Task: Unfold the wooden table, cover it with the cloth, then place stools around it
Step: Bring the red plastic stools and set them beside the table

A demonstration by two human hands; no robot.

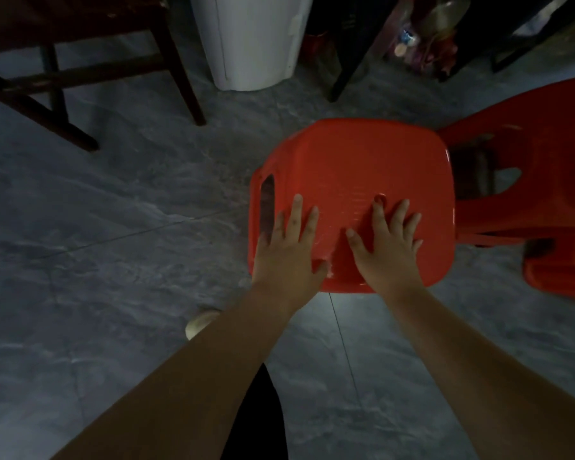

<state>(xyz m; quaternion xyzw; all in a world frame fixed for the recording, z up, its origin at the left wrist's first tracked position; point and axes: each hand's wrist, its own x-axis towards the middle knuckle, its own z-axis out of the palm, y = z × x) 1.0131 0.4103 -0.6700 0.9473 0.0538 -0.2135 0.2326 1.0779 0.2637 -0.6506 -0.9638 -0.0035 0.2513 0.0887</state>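
A red plastic stool [362,161] stands on the grey floor in front of me, its square seat facing up. My left hand [289,247] lies flat on the near left part of the seat, fingers spread, thumb at the front edge. My right hand [387,244] lies flat beside it on the near right part, fingers apart. Neither hand wraps around anything. A second red stool [525,180] lies tipped on its side just to the right, touching or nearly touching the first. Dark wooden table legs [180,71] show at the top left.
A white cylindrical appliance [253,41] stands at the back centre. Dark furniture with cluttered items [422,38] fills the top right. My foot [200,323] is on the grey tiled floor [97,244], which stretches open to the left.
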